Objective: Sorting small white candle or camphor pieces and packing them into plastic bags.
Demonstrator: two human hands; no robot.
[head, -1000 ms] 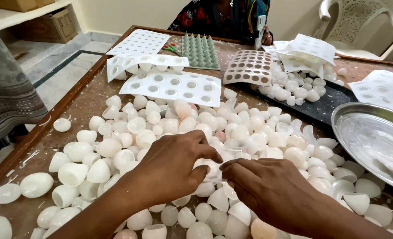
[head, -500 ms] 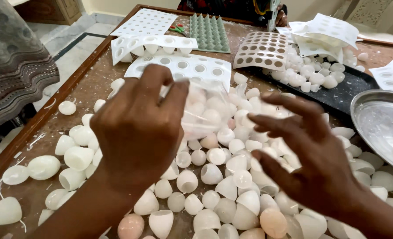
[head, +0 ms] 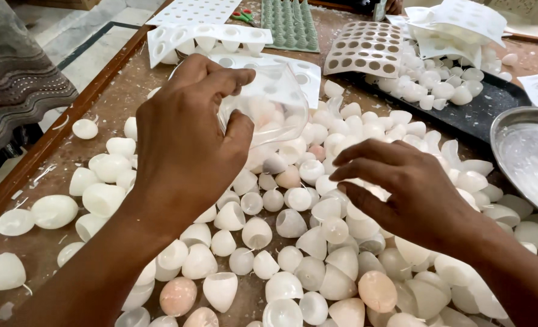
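Observation:
My left hand (head: 187, 142) holds a clear plastic cup (head: 269, 109) tilted on its side above a heap of white and pale pink egg-shaped shells (head: 293, 242) spread over the brown table (head: 108, 100). My right hand (head: 405, 188) rests palm down on the heap to the right, fingers spread and reaching among the shells; whether it pinches one is hidden.
White perforated trays (head: 199, 36) and a green studded tray (head: 290, 24) lie at the far side, with a brown holed sheet (head: 366, 48). A metal bowl (head: 526, 154) sits at right on a black mat (head: 481, 112). Another person's patterned clothing (head: 15, 72) is at left.
My left hand rose from the shell heap holding the clear cup and moved it up and forward. My right hand shifted slightly on the pile.

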